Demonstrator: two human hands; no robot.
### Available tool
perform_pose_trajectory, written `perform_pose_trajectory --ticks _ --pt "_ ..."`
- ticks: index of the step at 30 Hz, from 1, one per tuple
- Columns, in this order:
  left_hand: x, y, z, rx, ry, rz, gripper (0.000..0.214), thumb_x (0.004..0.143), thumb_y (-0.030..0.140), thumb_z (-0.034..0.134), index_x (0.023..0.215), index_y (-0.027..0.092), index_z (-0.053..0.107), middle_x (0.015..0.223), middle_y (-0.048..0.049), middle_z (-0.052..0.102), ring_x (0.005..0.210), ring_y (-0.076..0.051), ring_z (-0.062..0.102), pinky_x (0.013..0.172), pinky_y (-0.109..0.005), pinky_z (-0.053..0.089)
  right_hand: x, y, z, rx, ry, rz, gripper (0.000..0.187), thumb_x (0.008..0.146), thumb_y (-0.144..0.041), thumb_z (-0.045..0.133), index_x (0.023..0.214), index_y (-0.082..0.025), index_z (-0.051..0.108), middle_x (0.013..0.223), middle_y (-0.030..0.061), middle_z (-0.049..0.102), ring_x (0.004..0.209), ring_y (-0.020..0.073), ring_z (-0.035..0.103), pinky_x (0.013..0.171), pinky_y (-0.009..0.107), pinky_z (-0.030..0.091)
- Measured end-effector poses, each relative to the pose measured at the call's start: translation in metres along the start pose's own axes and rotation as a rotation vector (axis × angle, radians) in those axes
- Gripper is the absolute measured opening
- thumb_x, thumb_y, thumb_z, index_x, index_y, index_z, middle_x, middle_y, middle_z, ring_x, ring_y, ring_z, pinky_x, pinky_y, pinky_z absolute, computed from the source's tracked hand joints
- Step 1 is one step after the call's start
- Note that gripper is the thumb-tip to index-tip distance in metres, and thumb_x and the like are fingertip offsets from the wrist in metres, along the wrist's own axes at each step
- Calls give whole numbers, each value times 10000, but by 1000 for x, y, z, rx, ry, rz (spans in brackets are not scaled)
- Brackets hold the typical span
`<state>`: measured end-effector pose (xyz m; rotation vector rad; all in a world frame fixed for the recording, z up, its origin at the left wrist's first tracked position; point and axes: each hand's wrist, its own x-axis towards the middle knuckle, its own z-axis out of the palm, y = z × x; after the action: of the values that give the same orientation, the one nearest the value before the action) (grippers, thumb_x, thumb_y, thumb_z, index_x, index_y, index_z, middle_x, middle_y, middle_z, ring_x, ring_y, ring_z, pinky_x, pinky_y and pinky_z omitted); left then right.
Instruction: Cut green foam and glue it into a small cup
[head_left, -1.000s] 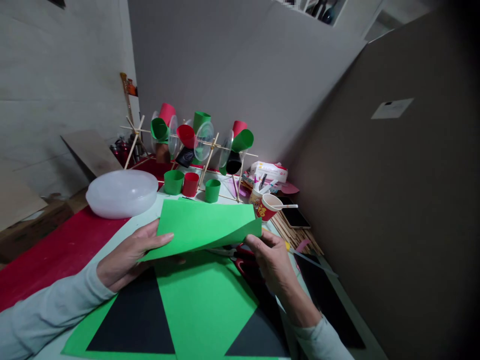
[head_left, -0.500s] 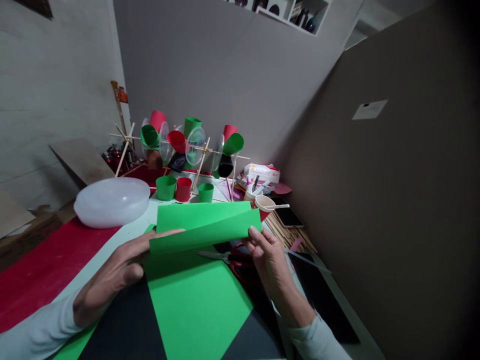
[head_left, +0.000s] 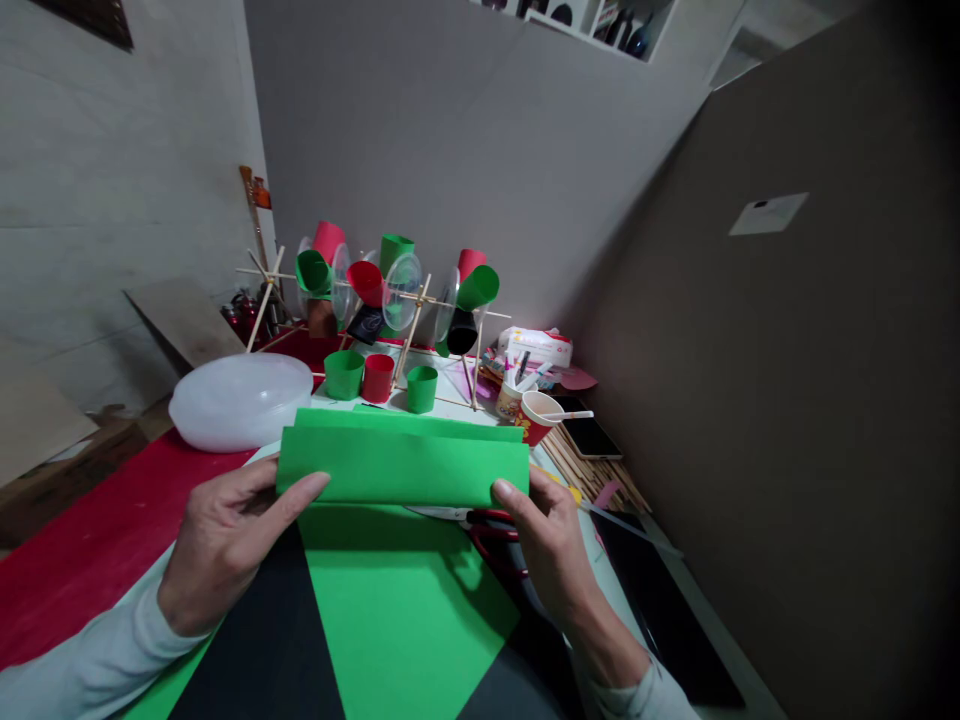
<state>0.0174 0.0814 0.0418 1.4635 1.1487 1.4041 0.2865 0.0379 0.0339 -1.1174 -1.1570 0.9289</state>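
Between my two hands, above the table, is a folded strip of green paper (head_left: 405,468); its back layer shows over the top edge. My left hand (head_left: 225,535) pinches the left end, thumb on the front and fingers behind. At the right end my right hand (head_left: 551,530) grips it the same way. Below lies a larger green sheet (head_left: 397,610) across black paper (head_left: 259,640). Scissors with red handles (head_left: 491,535) rest open under the strip near my right hand, partly hidden by it.
Behind stands a stick frame (head_left: 420,300) with clear discs and coloured paper cups. Green cups (head_left: 343,375) and a red cup (head_left: 377,378) stand before it. A translucent tub (head_left: 240,402) is at left. At right are a paper cup (head_left: 536,418), wooden sticks (head_left: 592,475) and a phone (head_left: 592,435).
My left thumb has come down onto the front of the green strip, closing my left hand on its end. The strip is now level and its layers lie closer together.
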Motion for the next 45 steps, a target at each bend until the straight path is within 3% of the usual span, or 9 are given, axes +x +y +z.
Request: perform_pose_trajectory --ticks 3,8,13,19,24,33,35,39,45 --pt "6 -5 -3 -81 -78 -60 152 671 397 843 761 276 824 927 4 801 969 -305 716 857 -355 599 0 -5 1 -91 17 1 254 830 -433 737 1004 -256 792 986 27 765 953 282 670 864 383 521" --pt "18 -19 -2 -245 -124 -279 315 706 369 844 966 196 807 977 -27 804 1015 -287 704 958 -363 548 1 5 2 -194 29 29 248 830 -461 731 937 -243 783 934 41 749 887 272 657 787 366 520" --pt "24 -22 -1 -298 -174 -396 318 661 304 873 921 141 788 917 -61 803 950 -292 723 943 -398 552 1 17 1 -278 -11 49 271 833 -485 726 912 -230 772 858 56 726 815 261 633 682 339 508" --pt "25 -17 -2 -346 -160 -318 310 725 315 844 976 177 724 883 -6 784 852 -202 717 853 -298 564 -4 10 5 -320 -15 -48 262 862 -473 700 952 -231 744 877 42 718 765 223 625 676 315 508" --pt "26 -25 -5 -338 -80 -162 315 685 330 879 873 198 663 809 47 743 786 -114 658 758 -172 522 -10 9 9 -367 29 -160 253 894 -452 667 968 -211 689 872 31 679 768 192 613 693 298 510" --pt "27 -34 -10 -223 -111 -200 409 665 366 881 918 184 615 825 14 737 782 -160 685 749 -255 559 -18 13 12 -523 30 -200 216 892 -380 655 850 -219 516 732 -23 545 645 144 516 586 252 430" --pt "25 -37 -15 -183 -125 -243 438 642 371 891 908 187 595 824 5 737 765 -174 687 726 -272 569 -21 15 12 -558 -7 -166 237 884 -361 658 1003 -223 507 703 -45 507 606 147 499 543 248 409" --pt "18 -42 -27 -31 -207 -335 559 628 436 874 997 217 515 802 10 716 671 -200 662 595 -302 568 -28 17 15 -772 -221 -171 517 922 -293 581 1396 -220 387 627 -76 449 512 164 480 463 246 365" --pt "12 -38 -33 386 -285 -255 553 782 554 687 1222 283 488 920 -18 674 833 -247 652 674 -316 521 -31 16 13 -1010 -418 -290 334 958 -221 497 1270 -216 616 834 67 711 615 221 679 559 317 531"
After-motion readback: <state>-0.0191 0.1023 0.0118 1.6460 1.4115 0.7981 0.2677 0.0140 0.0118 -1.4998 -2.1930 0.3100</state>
